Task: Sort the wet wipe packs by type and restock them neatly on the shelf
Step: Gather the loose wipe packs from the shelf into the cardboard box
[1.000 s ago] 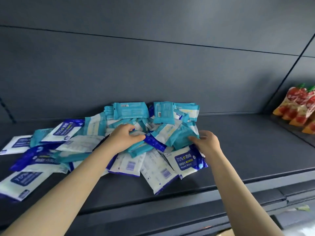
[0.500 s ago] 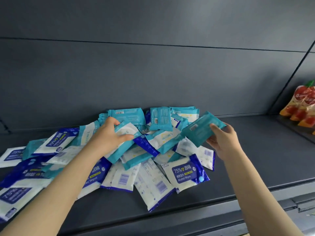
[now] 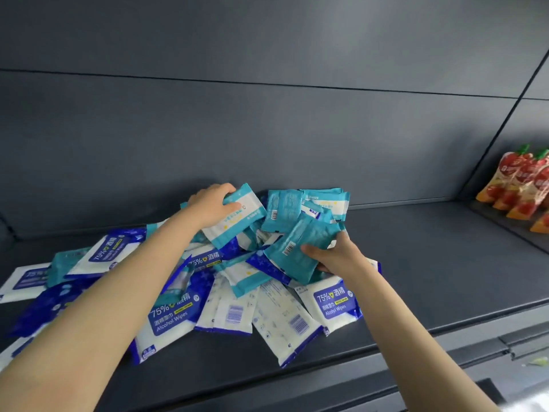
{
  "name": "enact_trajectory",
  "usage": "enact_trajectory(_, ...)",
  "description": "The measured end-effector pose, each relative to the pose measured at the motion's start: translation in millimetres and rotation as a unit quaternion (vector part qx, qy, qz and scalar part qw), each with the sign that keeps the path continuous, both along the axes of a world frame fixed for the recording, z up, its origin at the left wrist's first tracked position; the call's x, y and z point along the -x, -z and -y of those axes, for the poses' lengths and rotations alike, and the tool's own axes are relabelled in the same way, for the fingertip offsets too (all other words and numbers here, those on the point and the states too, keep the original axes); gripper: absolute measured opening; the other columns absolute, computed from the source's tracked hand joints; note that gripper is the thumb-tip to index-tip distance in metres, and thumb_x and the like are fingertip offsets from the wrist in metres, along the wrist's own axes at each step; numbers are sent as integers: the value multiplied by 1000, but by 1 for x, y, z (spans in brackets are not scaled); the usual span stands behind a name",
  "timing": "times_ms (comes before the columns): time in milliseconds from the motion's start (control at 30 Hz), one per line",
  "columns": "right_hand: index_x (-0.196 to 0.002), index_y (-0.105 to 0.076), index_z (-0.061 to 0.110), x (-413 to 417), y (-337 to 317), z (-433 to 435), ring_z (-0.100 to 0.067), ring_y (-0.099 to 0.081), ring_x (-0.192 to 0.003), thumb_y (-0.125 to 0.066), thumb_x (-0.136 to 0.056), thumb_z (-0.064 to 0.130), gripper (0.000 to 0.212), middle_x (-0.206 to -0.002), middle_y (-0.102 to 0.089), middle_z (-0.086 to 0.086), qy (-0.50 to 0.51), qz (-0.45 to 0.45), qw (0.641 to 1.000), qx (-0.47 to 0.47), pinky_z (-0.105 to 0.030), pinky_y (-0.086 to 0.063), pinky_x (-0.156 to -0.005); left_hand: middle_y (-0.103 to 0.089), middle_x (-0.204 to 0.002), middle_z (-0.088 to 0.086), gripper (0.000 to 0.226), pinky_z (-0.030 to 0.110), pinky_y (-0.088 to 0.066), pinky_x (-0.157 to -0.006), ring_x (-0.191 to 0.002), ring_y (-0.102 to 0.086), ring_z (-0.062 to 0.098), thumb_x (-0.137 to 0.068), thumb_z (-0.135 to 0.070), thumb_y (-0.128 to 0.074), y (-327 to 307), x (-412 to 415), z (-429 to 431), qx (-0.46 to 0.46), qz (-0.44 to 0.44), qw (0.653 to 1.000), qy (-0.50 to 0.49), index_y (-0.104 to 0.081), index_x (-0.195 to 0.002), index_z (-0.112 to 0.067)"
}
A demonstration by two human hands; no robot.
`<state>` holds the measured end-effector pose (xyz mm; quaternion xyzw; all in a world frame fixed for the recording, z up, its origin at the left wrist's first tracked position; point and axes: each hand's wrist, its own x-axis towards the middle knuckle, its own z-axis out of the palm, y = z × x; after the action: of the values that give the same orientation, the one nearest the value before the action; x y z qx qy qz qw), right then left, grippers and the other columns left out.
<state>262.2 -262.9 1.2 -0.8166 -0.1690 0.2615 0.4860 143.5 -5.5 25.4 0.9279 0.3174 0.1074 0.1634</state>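
Mixed teal, blue packs (image 3: 237,281) on shelf (image 3: 445,263)

heap of wipe packs (image 3: 335,304) on the shelf (image 3: 445,263) left of centre, pouches (image 3: 520,185) well apart at far right, back wall (image 3: 267,129) behind

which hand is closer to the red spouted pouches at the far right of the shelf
Right. The right hand grips teal plastic packs on the side towards the red spouted pouches; the left hand holds a teal-and-white pack farther left, beyond them.

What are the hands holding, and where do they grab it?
The left hand grips a white-and-teal pack by its upper left end. The right hand holds teal packs by their right side.
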Motion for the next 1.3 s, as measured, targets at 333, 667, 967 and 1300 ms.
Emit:
enact_trajectory(333,-127,-51,0,31,-7,3,-25,-69,-99,-67,-87,-5,43,-116,-67,-12,141,-193,902,-360,-38,-60,-83,-52,-125,1,35,44,-37,-101,-109,-55,25,-97,-37,-58,-11,37,20,-41,165,984,53,-46,-128,-26)
enact_trajectory(667,-112,-59,4,44,-3,89,-23,-74,-87,-59,-91,-7,23,-100,-75,-9,117,-185,904,-366,-40,-62,-74,-71,-100,6,24,35,-52,-77,-92,-67,21,-92,-33,-66,-4,92,100,304,212,929,18,-65,-102,-11)
enact_trajectory(967,-122,-57,12,41,38,110,-18,-70,-99,-76,-85,11,41,-112,-71,-2,126,-48,971,-196,-34,-58,-78,-67,-103,0,22,35,-49,-85,-95,-64,19,-93,-34,-65,19,69,112,251,114,961,4,-65,-106,-17)
enact_trajectory(1300,-128,-48,20,40,45,123,-12,-71,-100,-66,-90,1,47,-119,-68,0,60,-95,941,-318,-26,-59,-72,-54,-128,7,54,32,-47,-80,-101,-56,22,-97,-38,-57,-3,6,147,258,38,965,-38,-36,-144,-19)
